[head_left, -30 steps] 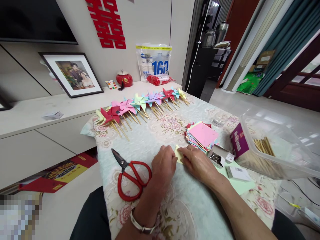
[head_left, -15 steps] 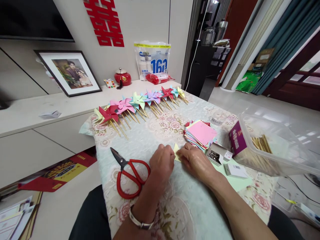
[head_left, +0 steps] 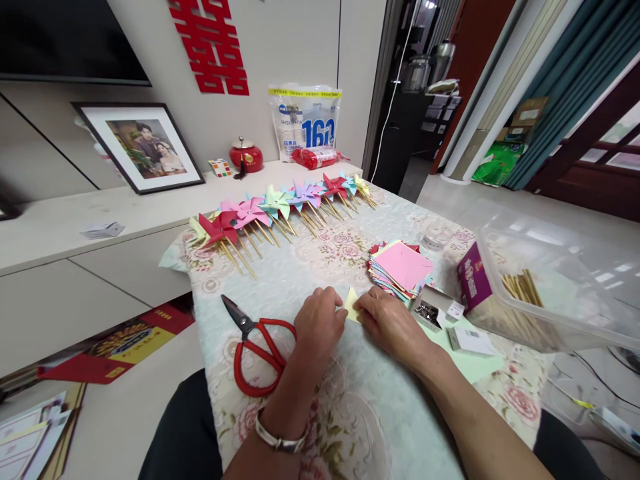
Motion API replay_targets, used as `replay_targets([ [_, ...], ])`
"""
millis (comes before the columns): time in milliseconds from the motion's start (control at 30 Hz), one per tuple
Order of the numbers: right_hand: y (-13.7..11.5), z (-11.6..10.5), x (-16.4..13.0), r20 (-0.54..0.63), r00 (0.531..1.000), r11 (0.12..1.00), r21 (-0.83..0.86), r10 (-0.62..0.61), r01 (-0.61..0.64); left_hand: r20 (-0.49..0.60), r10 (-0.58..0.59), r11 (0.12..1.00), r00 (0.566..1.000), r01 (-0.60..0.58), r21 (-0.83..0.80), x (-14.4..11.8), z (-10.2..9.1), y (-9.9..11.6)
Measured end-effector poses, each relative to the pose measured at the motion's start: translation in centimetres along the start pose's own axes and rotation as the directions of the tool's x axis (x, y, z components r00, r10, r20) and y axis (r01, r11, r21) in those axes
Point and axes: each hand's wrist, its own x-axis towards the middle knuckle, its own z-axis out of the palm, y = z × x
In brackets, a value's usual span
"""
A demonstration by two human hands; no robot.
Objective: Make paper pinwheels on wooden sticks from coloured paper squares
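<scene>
Yellow paper [head_left: 352, 305] pinched between two hands at the middle of a cloth-covered counter [head_left: 350, 413].
The left hand [head_left: 320, 325] and right hand [head_left: 393, 325] each close fingertips on the small sheet; red scissors [head_left: 260, 350] lie at 9 o'clock, a coloured paper stack [head_left: 403, 267] at 2 o'clock, pinwheels [head_left: 280, 207] at 12.

Left hand [head_left: 319, 320] knuckles up, fingers curled toward two o'clock, silver bangle on its wrist, forearm entering from six o'clock, right hand [head_left: 390, 321] palm down, fingertips pointing to ten o'clock, meeting the left's, forearm from five o'clock
</scene>
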Motion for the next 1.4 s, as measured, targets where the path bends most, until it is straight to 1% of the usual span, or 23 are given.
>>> replay_targets([
  [200, -0.3, 0.0, 0.0, -0.020, 0.999, 0.999, -0.026, 0.032, -0.033, -0.008, 0.020, 0.999, 1.000, -0.019, 0.049, -0.4, 0.2, 0.3],
  [300, -0.3, -0.1, 0.0, -0.026, 0.999, 0.999, -0.029, 0.039, -0.040, -0.006, 0.008, 0.999, 1.000, -0.008, 0.035, -0.3, 0.3, 0.2],
  [467, -0.1, -0.1, 0.1, -0.052, 0.998, 0.999, 0.028, 0.039, -0.038, -0.035, -0.001, 1.000, 0.999, 0.001, -0.022, -0.1, 0.5, 0.2],
  [533, -0.1, -0.1, 0.1, -0.082, 0.995, 0.997, 0.062, 0.051, -0.046, -0.049, 0.001, 0.997, 0.999, -0.004, -0.073, -0.1, 0.4, 0.2],
  [600, 0.1, -0.2, 0.0, -0.128, 0.989, 0.992, 0.112, 0.068, -0.054, -0.036, -0.016, 0.988, 0.999, 0.010, -0.155, -0.1, 0.2, 0.3],
  [667, 0.3, -0.3, 0.0, -0.188, 0.977, 0.982, 0.174, 0.100, -0.067, -0.010, -0.037, 0.961, 0.999, 0.033, -0.276, 0.0, 0.0, 0.3],
  [733, 0.6, -0.3, 0.0, -0.257, 0.953, 0.962, 0.254, 0.161, -0.095, 0.012, -0.038, 0.907, 0.999, 0.040, -0.418, 0.1, 0.0, 0.2],
  [833, 1.0, -0.4, 0.1, -0.337, 0.909, 0.900, 0.428, 0.246, -0.085, 0.016, 0.003, 0.786, 1.000, 0.007, -0.618, 0.3, 0.2, 0.2],
  [900, 1.1, -0.3, 0.2, -0.337, 0.901, 0.841, 0.539, 0.274, -0.054, -0.008, 0.031, 0.701, 0.999, -0.027, -0.713, 0.4, 0.3, 0.1],
  [967, 1.0, -0.3, 0.3, -0.280, 0.917, 0.767, 0.640, 0.284, -0.042, -0.037, 0.049, 0.629, 0.998, -0.060, -0.775, 0.4, 0.5, 0.2],
  [1067, 0.8, -0.3, 0.4, -0.178, 0.943, 0.639, 0.768, 0.282, -0.046, -0.058, 0.088, 0.545, 0.994, -0.097, -0.833, 0.4, 0.5, 0.3],
  [1133, 0.8, -0.2, 0.5, -0.151, 0.944, 0.570, 0.821, 0.292, -0.045, -0.059, 0.118, 0.514, 0.991, -0.112, -0.851, 0.4, 0.5, 0.5],
  [1200, 0.8, -0.2, 0.5, -0.157, 0.936, 0.522, 0.852, 0.316, -0.033, -0.047, 0.137, 0.514, 0.989, -0.112, -0.850, 0.3, 0.5, 0.7],
  [1333, 0.9, -0.2, 0.5, -0.166, 0.920, 0.458, 0.889, 0.356, -0.017, 0.085, 0.178, 0.516, 0.980, -0.020, -0.857, 0.2, 0.8, 0.8],
  [1400, 0.8, -0.3, 0.5, -0.162, 0.927, 0.452, 0.892, 0.339, -0.010, 0.106, 0.179, 0.503, 0.978, 0.002, -0.864, 0.2, 0.9, 0.7],
])
